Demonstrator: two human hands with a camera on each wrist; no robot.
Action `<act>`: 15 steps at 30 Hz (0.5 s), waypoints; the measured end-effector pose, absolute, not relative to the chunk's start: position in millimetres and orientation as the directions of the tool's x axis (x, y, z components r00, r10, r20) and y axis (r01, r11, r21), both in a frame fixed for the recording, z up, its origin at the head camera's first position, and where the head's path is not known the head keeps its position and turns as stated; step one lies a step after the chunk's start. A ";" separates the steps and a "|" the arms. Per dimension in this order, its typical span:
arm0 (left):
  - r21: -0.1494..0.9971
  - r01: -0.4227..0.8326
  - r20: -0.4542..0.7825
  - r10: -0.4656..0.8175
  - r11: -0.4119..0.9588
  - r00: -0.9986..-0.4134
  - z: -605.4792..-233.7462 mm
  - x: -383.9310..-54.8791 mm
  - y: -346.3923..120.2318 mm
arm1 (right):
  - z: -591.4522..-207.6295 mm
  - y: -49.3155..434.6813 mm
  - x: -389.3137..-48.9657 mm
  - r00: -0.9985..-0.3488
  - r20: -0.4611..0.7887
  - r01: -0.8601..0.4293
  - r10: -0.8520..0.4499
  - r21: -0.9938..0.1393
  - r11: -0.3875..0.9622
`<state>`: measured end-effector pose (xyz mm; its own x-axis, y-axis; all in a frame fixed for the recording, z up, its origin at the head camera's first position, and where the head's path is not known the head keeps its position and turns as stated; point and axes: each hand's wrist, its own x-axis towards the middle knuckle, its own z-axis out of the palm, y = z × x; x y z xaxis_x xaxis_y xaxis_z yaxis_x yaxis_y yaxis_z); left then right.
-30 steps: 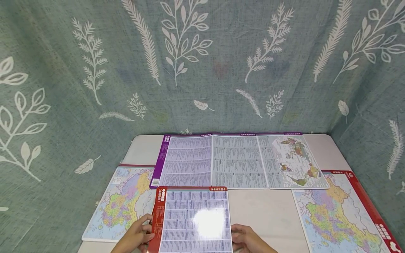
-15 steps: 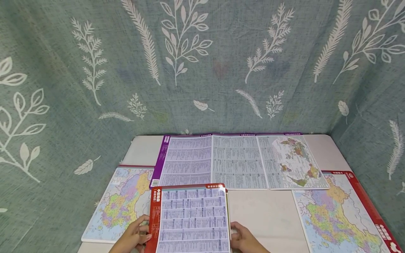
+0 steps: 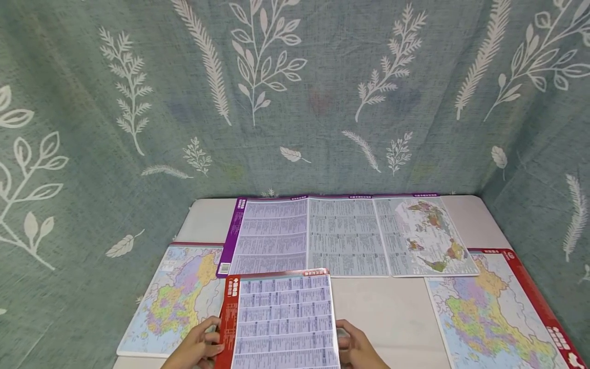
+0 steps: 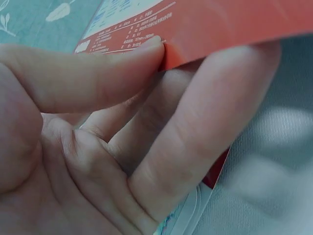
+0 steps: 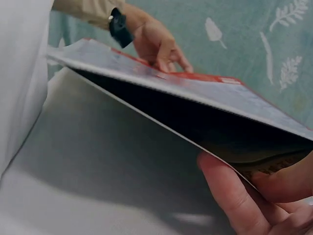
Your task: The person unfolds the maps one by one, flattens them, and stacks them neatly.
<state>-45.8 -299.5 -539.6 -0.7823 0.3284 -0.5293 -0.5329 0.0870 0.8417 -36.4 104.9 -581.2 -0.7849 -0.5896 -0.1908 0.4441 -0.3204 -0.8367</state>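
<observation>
A folded laminated map (image 3: 281, 323) with a red left border and a panel of printed tables is held between both hands at the near edge of the table. My left hand (image 3: 195, 346) pinches the red border, thumb on top and fingers beneath, as the left wrist view shows close up. On the opposite side, my right hand (image 3: 359, 348) grips the right edge. In the right wrist view the map's upper panel (image 5: 161, 90) and lower panel stand apart there. The right thumb (image 5: 288, 183) lies in that gap, with a finger (image 5: 225, 191) under the lower panel.
Behind lies an unfolded purple-edged map (image 3: 345, 236). A colourful map (image 3: 184, 292) lies at left, partly covered, and a red-bordered map (image 3: 502, 312) lies at right. The white table (image 3: 387, 307) shows between them. A green leaf-patterned cloth (image 3: 322, 102) hangs around the back and sides.
The folded map shifted left and tilted, then came slightly back right. Its panels came apart at the right edge, and the bright glare on it is gone. Both hands moved along with it.
</observation>
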 end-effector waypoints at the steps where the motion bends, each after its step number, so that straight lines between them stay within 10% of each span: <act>1: 0.844 -0.528 -0.527 0.329 0.095 -0.784 -539.2 -46.6 -298.9 | -580.2 105.4 -37.2 -0.784 -0.197 0.450 -0.589 -0.833 -0.321; 15: 0.857 -0.490 -0.514 0.326 0.158 -0.794 -535.0 -57.2 -291.0 | -578.2 114.4 -45.9 -0.812 -0.270 0.458 -0.518 -0.845 -0.277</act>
